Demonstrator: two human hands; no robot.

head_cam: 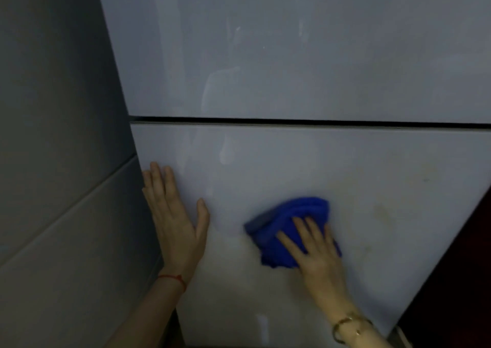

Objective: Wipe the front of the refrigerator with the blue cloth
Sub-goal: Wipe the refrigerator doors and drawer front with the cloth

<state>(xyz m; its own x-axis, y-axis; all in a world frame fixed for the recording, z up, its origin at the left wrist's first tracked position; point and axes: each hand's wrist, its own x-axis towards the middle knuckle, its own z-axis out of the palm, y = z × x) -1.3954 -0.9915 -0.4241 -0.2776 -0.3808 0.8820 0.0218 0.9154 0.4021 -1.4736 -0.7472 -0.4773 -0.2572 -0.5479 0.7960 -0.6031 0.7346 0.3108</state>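
Two flat hands: right hand [316, 252] presses one blue cloth [300, 207] (bunched) on refrigerator [292, 55]; left hand [172, 215] empty.

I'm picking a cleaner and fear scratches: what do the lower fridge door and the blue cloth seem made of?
Lower fridge door: smooth glossy white panel, perhaps glass-faced or coated metal; it shows soft reflections and smears. Blue cloth: soft plush fabric, probably microfibre; it bunches in thick folds under the right hand.
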